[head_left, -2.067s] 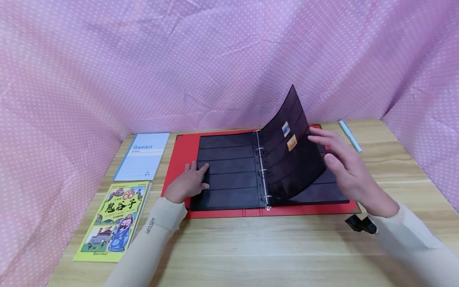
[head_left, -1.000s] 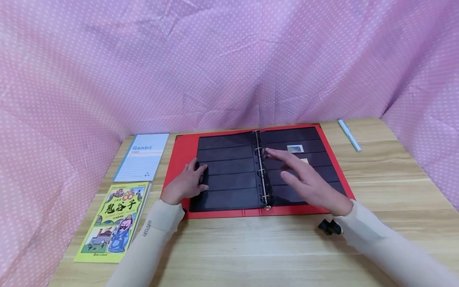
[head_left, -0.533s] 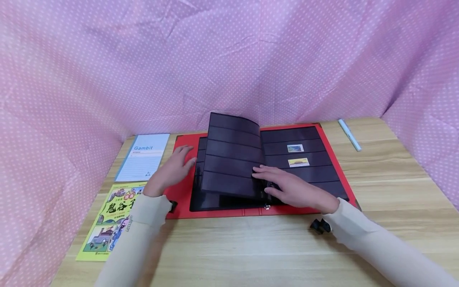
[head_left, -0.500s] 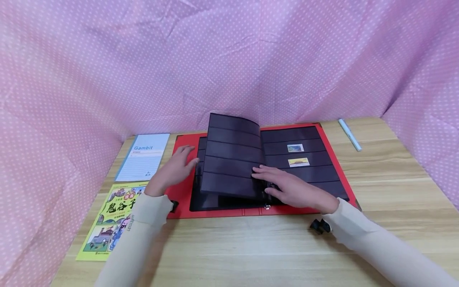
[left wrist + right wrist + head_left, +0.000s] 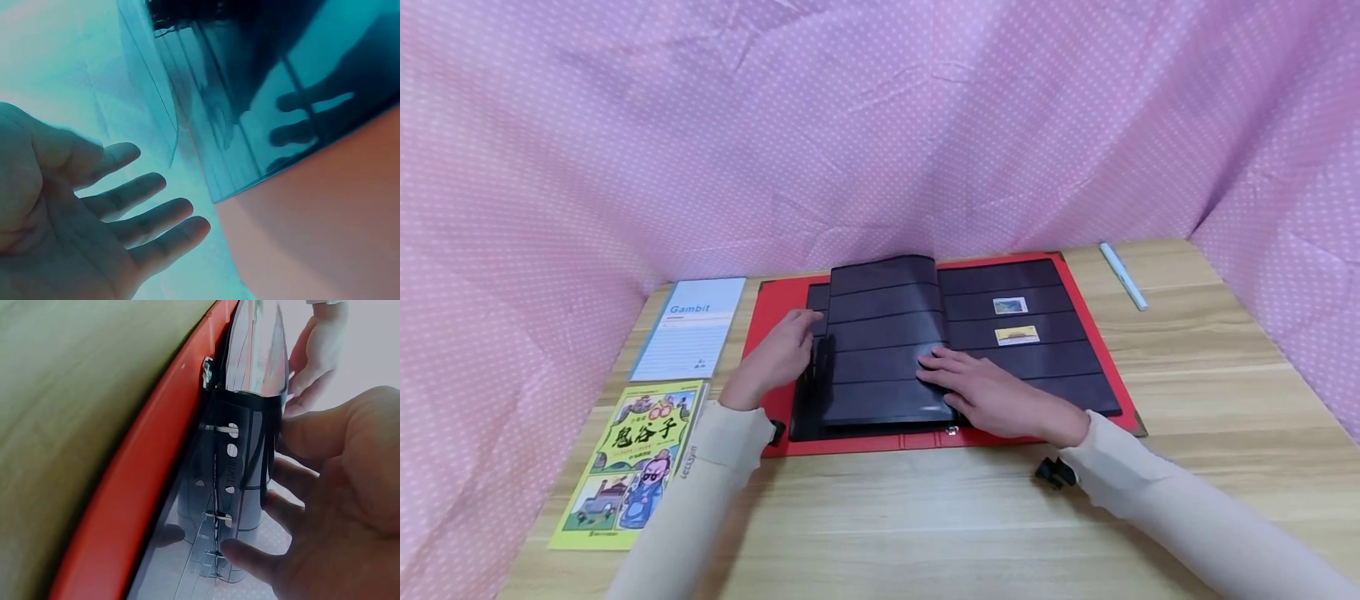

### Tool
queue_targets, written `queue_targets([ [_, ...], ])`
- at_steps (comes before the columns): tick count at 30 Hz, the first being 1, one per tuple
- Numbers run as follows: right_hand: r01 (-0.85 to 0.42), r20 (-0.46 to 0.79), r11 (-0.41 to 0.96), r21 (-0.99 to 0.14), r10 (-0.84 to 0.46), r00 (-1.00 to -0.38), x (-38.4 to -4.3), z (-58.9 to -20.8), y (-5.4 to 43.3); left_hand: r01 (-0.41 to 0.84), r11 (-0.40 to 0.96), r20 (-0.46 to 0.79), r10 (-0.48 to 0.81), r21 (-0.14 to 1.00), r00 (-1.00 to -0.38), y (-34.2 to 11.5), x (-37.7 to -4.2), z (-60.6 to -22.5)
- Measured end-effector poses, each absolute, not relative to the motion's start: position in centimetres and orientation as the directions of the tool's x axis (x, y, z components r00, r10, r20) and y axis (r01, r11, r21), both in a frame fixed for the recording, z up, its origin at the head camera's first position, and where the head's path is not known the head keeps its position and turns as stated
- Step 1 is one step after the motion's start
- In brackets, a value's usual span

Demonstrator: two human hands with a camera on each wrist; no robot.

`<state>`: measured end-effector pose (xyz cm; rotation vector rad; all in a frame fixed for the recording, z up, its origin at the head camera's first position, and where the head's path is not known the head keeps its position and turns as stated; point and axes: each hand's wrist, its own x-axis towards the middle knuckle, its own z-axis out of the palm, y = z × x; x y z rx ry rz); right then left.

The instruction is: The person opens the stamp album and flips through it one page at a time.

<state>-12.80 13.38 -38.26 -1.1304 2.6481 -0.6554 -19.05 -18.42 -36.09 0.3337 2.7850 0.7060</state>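
Observation:
A red ring binder lies spread on the table with black pocket pages. One black page has been turned over to the left and bows up near the rings. My right hand touches that page beside the spine with fingers extended; the right wrist view shows the metal rings and punched holes close to its fingers. My left hand is at the turned page's left edge, and its fingers look spread and hold nothing in the left wrist view. A blue stamp and a yellow stamp sit in the right-hand page.
Left of the binder lie a white and blue Gambit notebook and, nearer, a yellow-green comic-style book, partly behind the left sleeve. A light blue pen lies at the back right. Pink dotted cloth hangs behind the table.
The right hand has turned a page from right to left, uncovering the two stamps, and that page has sunk lower. The left hand drew back leftward, then came in to the page's edge.

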Motion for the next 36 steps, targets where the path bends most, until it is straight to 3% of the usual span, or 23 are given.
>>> queue_targets([
  [5, -0.637, -0.017, 0.638, -0.433, -0.712, -0.702, -12.7, -38.2, 13.2, 0.158, 0.908, -0.258, 0.272, 0.388, -0.927, -17.9, -19.0, -37.2],
  [10, -0.635, -0.024, 0.643, -0.428, -0.711, -0.703, -12.8, -38.4, 12.9, 0.080, 0.969, -0.348, 0.160, 0.233, -0.924, -17.2, -19.0, -38.2],
  [14, -0.628, -0.007, 0.584, -0.515, -0.736, -0.677, -13.6, -38.3, 13.5, 0.049, 0.985, -0.362, 0.106, 0.165, -0.926, -16.7, -19.0, -38.6],
  [17, -0.560, -0.024, 0.572, -0.599, -0.712, -0.702, -14.9, -38.1, 14.7, 0.056, 0.990, -0.353, 0.099, 0.131, -0.930, -16.3, -19.0, -38.6],
  [23, -0.358, -0.207, 0.680, -0.639, -0.601, -0.772, -16.3, -39.1, 16.3, 0.080, 0.992, -0.337, 0.108, 0.096, -0.935, -15.9, -18.9, -38.8],
  [36, -0.389, -0.200, 0.688, -0.613, -0.611, -0.766, -16.2, -39.3, 16.1, 0.079, 0.988, -0.338, 0.119, 0.132, -0.934, -16.2, -18.9, -38.2],
])
